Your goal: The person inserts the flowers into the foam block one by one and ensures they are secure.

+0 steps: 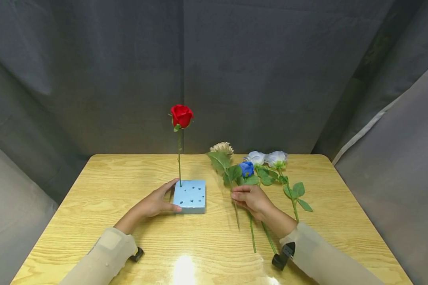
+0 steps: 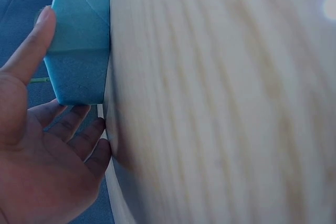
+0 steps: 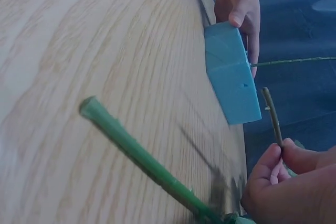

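A light blue foam block (image 1: 190,195) with several holes in its top sits on the table. From that top a red rose (image 1: 181,116) stands upright, its stem in the back left hole. My left hand (image 1: 156,204) holds the block by its left side, thumb at the front corner and index finger toward the back. To the right of the block, my right hand (image 1: 252,200) pinches the stem of a cream flower (image 1: 222,148) with green leaves. In the right wrist view the cut end of that brownish stem (image 3: 273,114) points past the fingertips, apart from the block.
A blue rose (image 1: 246,169) and two pale bluish-white roses, one left (image 1: 255,158) and one right (image 1: 277,159), lie on the wooden table (image 1: 128,174) around my right hand. Their green stems run toward the front. Dark curtains (image 1: 128,79) hang behind.
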A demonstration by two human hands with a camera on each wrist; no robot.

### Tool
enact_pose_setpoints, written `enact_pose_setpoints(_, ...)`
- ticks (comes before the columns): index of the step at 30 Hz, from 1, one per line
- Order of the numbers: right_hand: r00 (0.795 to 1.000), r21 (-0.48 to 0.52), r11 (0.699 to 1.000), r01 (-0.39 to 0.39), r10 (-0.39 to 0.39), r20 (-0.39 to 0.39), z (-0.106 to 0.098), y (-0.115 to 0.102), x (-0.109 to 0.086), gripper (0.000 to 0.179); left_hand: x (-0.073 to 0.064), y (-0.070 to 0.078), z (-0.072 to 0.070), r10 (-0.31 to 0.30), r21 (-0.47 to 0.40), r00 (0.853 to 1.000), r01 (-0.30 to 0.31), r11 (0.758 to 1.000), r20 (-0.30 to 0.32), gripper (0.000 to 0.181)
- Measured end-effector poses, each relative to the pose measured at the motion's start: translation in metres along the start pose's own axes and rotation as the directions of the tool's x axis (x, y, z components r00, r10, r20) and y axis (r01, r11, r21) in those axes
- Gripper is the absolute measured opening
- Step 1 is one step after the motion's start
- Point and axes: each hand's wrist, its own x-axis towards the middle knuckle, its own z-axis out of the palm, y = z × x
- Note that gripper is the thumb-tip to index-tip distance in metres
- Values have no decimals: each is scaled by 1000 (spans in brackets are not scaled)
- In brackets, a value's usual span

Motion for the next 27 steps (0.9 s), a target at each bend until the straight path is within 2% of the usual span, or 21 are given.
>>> enact_pose_setpoints(13,999,83,995,48,-48,-1,5,-4,4,35,1,-2,0,3,-9,1000,-3,1000,5,116)
enact_pose_setpoints(27,989,28,989,143,-142,-36,15,-19,8,33,1,-3,0,5,-5,1000,-5,1000,0,116)
